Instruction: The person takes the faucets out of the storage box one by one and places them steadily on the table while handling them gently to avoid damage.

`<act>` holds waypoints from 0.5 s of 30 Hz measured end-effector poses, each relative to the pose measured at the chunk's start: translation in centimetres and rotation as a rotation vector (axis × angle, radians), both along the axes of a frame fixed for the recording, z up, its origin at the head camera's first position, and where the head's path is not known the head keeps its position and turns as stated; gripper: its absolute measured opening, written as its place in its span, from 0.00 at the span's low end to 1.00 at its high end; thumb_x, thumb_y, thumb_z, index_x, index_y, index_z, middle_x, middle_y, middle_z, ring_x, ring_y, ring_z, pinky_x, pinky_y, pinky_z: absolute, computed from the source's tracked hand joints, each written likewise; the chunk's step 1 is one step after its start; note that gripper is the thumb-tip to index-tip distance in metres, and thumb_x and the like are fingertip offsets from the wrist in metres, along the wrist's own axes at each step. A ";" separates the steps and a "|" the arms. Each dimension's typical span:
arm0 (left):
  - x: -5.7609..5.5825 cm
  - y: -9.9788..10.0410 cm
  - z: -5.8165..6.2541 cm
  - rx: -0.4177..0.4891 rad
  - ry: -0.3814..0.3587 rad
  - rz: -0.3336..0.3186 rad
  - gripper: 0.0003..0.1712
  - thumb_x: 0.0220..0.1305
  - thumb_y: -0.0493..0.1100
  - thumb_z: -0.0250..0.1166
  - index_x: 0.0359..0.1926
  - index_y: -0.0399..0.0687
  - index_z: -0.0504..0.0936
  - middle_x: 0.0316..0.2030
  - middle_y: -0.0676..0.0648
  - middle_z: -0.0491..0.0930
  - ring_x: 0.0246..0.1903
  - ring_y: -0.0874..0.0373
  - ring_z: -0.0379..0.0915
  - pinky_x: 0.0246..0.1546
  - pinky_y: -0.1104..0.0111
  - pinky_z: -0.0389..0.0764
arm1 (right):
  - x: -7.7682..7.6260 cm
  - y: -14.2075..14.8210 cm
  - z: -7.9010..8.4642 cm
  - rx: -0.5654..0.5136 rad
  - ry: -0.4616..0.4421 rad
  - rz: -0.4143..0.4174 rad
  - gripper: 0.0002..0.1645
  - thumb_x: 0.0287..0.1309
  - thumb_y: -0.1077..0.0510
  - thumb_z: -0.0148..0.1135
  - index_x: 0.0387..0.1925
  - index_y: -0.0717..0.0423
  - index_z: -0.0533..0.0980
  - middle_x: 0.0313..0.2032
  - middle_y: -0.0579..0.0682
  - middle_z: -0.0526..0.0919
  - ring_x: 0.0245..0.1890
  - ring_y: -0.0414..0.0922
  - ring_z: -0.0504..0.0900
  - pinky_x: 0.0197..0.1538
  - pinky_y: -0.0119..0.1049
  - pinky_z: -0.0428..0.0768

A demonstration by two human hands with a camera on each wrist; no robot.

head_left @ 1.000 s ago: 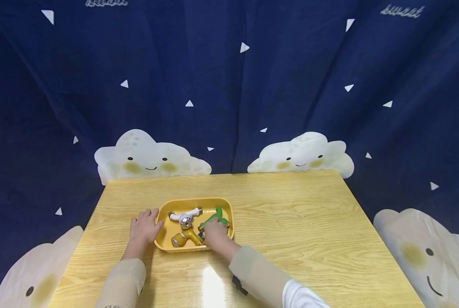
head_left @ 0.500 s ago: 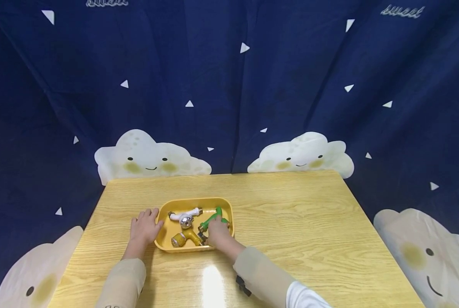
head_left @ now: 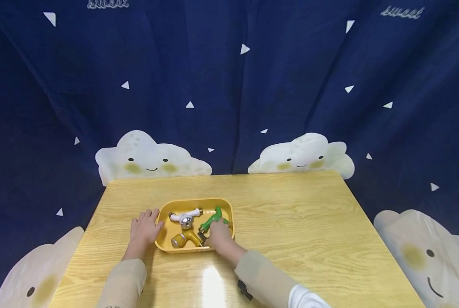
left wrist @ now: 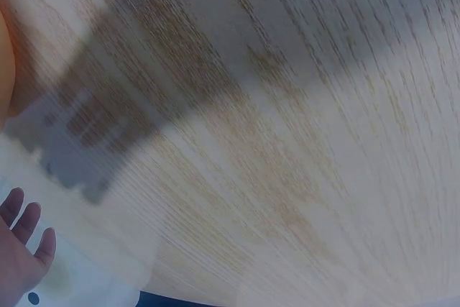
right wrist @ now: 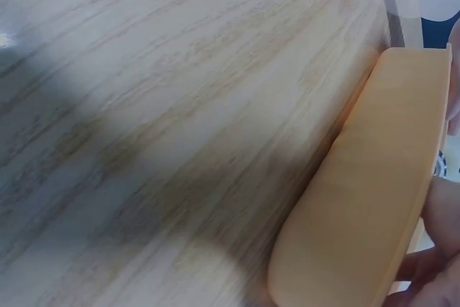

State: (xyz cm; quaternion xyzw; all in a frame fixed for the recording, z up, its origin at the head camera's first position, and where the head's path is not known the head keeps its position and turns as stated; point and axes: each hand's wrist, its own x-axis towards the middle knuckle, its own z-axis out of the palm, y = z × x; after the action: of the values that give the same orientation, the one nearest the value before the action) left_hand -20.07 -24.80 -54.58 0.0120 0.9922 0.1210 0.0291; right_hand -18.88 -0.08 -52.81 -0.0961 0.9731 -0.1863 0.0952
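Observation:
A yellow tray [head_left: 167, 246] holds several taps. The white tap [head_left: 180, 215], with its chrome knob, lies at the back left. In front of it is the yellow tap [head_left: 191, 235], and the green tap [head_left: 211, 220] lies to the right. My left hand [head_left: 144, 226] rests at the tray's left rim, fingers extended, thumb just over the edge. Reaching over the front right rim, my right hand [head_left: 220, 236] has its fingers down inside, overlapping the green tap's near end. A dark fitting [head_left: 202, 236] shows beside these fingers. I cannot tell what the right fingertips hold.
The tray stands on a wood-grain table [head_left: 291, 214], left of its middle. A dark blue curtain [head_left: 229, 85] with white triangles and clouds hangs behind and at both sides. In the right wrist view the tray's outer wall [right wrist: 359, 199] stands close by the right fingers.
My right hand has shifted slightly to the right, uncovering more of the dark fitting beside its fingers. The left hand and the white and yellow taps stay where they were.

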 end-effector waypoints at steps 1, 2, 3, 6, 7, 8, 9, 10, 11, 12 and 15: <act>0.0 0.0 0.0 -0.001 -0.003 -0.001 0.29 0.64 0.52 0.49 0.60 0.39 0.64 0.54 0.32 0.65 0.54 0.35 0.59 0.47 0.41 0.61 | 0.1 0.0 0.0 0.022 0.013 0.003 0.27 0.31 0.51 0.77 0.29 0.66 0.76 0.47 0.71 0.72 0.38 0.59 0.79 0.37 0.41 0.80; 0.1 0.1 -0.1 -0.001 -0.005 0.000 0.29 0.64 0.53 0.49 0.60 0.39 0.64 0.54 0.32 0.65 0.54 0.36 0.59 0.47 0.41 0.60 | 0.2 -0.1 0.1 0.056 0.032 0.008 0.26 0.30 0.50 0.77 0.27 0.65 0.77 0.45 0.70 0.74 0.38 0.59 0.79 0.39 0.42 0.80; 0.1 0.1 -0.1 0.000 -0.005 0.001 0.29 0.64 0.52 0.49 0.61 0.40 0.64 0.54 0.32 0.65 0.54 0.36 0.59 0.48 0.40 0.60 | 0.2 -0.2 0.2 0.088 0.050 0.016 0.26 0.30 0.49 0.77 0.25 0.65 0.77 0.41 0.68 0.77 0.36 0.57 0.80 0.38 0.41 0.80; 0.1 0.1 -0.2 0.000 0.000 0.003 0.29 0.64 0.52 0.49 0.61 0.40 0.64 0.54 0.32 0.65 0.54 0.36 0.59 0.48 0.41 0.60 | 0.3 -0.3 0.4 0.141 0.085 0.033 0.23 0.30 0.49 0.77 0.22 0.62 0.78 0.32 0.60 0.81 0.33 0.53 0.81 0.38 0.40 0.79; 0.1 0.1 -0.2 0.000 0.001 0.001 0.29 0.64 0.52 0.50 0.61 0.39 0.64 0.54 0.32 0.65 0.54 0.36 0.59 0.48 0.41 0.60 | 0.3 -0.4 0.4 0.146 0.094 0.038 0.21 0.29 0.50 0.77 0.21 0.61 0.78 0.28 0.58 0.82 0.32 0.52 0.81 0.37 0.40 0.79; 0.0 0.1 -0.2 0.001 0.002 0.002 0.29 0.64 0.52 0.49 0.61 0.40 0.64 0.54 0.33 0.65 0.54 0.36 0.59 0.48 0.41 0.60 | 0.3 -0.4 0.4 0.164 0.104 0.046 0.21 0.29 0.49 0.77 0.21 0.61 0.78 0.25 0.55 0.82 0.30 0.51 0.81 0.37 0.39 0.79; 0.1 0.1 -0.2 0.001 0.003 0.001 0.29 0.64 0.53 0.49 0.61 0.40 0.64 0.54 0.33 0.65 0.54 0.36 0.59 0.48 0.41 0.60 | 0.3 -0.4 0.5 0.164 0.101 0.049 0.20 0.30 0.50 0.77 0.20 0.60 0.78 0.24 0.53 0.82 0.28 0.50 0.81 0.35 0.39 0.79; 0.1 0.1 -0.2 0.001 0.003 0.001 0.29 0.64 0.53 0.49 0.61 0.40 0.64 0.54 0.33 0.65 0.54 0.36 0.59 0.48 0.41 0.61 | 0.3 -0.4 0.5 0.165 0.096 0.052 0.20 0.30 0.50 0.76 0.20 0.60 0.78 0.23 0.53 0.82 0.28 0.49 0.81 0.35 0.39 0.79; 0.0 0.1 -0.2 0.000 0.003 -0.001 0.29 0.65 0.53 0.49 0.61 0.40 0.64 0.54 0.33 0.65 0.54 0.36 0.59 0.47 0.41 0.61 | 0.3 -0.4 0.5 0.159 0.088 0.051 0.20 0.31 0.50 0.76 0.21 0.60 0.78 0.23 0.53 0.81 0.28 0.49 0.81 0.34 0.39 0.79; 0.0 0.0 -0.3 -0.002 0.004 -0.004 0.30 0.65 0.53 0.49 0.61 0.39 0.64 0.54 0.33 0.65 0.54 0.36 0.59 0.47 0.41 0.61 | 0.2 -0.4 0.5 0.150 0.078 0.050 0.21 0.31 0.50 0.76 0.22 0.61 0.78 0.24 0.53 0.81 0.28 0.49 0.81 0.33 0.39 0.79; 0.0 0.0 -0.4 -0.002 0.005 -0.005 0.30 0.65 0.54 0.49 0.60 0.39 0.64 0.53 0.33 0.66 0.54 0.36 0.60 0.46 0.42 0.61 | 0.2 -0.4 0.3 0.110 0.030 0.037 0.30 0.33 0.49 0.76 0.34 0.68 0.76 0.27 0.57 0.81 0.30 0.52 0.81 0.33 0.39 0.80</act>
State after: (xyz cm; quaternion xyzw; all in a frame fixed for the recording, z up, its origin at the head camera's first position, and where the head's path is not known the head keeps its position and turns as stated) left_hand -20.06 -24.83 -54.95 0.0148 0.9923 0.1199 0.0269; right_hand -18.70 -0.50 -52.47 -0.1113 0.9813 -0.1291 0.0891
